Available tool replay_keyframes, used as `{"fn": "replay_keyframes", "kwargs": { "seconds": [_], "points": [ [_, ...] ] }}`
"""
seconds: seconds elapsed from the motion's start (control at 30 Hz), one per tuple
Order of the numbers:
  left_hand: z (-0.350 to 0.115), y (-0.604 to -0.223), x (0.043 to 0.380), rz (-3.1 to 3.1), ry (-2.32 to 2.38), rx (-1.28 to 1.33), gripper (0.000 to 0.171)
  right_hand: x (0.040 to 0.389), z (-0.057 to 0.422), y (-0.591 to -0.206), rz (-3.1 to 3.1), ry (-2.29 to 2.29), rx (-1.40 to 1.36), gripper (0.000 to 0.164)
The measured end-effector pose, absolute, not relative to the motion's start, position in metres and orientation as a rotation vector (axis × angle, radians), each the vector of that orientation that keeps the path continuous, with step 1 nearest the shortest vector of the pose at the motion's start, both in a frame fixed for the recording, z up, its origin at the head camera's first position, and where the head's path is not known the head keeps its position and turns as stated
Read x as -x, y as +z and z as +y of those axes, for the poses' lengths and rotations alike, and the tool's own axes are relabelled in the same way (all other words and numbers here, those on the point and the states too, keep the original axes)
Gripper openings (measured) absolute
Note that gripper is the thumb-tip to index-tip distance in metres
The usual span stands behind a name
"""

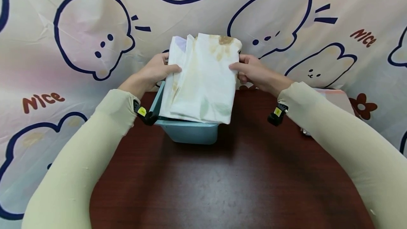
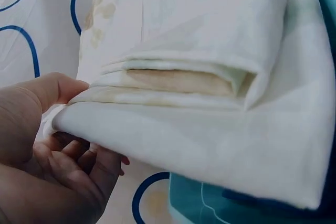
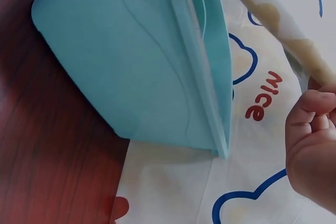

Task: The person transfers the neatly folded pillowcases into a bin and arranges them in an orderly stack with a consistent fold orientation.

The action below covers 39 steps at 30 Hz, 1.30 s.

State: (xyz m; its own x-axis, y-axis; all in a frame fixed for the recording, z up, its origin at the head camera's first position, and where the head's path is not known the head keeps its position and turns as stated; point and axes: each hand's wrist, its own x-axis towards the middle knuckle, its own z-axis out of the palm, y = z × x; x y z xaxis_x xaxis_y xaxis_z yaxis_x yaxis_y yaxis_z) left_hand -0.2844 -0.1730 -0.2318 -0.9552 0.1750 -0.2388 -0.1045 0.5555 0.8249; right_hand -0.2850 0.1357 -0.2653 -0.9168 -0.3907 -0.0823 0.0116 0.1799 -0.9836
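A folded white cloth (image 1: 206, 80) with pale brown and green leaf prints is held up, tilted, over a blue plastic bin (image 1: 190, 132). My left hand (image 1: 156, 70) pinches its left edge, thumb on top and fingers beneath. On the opposite edge my right hand (image 1: 254, 70) grips the cloth the same way. The left wrist view shows the layered folds of the cloth (image 2: 199, 124) beside the left hand (image 2: 58, 145). In the right wrist view the right hand (image 3: 315, 135) holds a corner above the bin (image 3: 131, 61). The cloth hides most of the bin's inside.
The bin stands on a dark reddish-brown table (image 1: 203, 186) near its back edge. Behind hangs a pale curtain (image 1: 190, 17) with blue cartoon outlines. A pinkish folded fabric (image 1: 337, 98) lies at the back right, partly hidden by the right sleeve.
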Motion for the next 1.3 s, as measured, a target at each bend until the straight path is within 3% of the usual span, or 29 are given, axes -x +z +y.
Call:
{"fn": "replay_keyframes", "kwargs": {
  "seconds": [0.47, 1.3],
  "points": [
    [-0.188, -0.222, 0.292, 2.548, 1.416, -0.006, 0.058, 0.289, 0.114, -0.254, 2.162, -1.846, 0.430, 0.050],
    [-0.200, -0.256, 0.295, 2.535, 1.401, 0.031, 0.055, 0.296, 0.098, -0.292, 2.239, -1.704, 0.277, 0.039]
  ]
}}
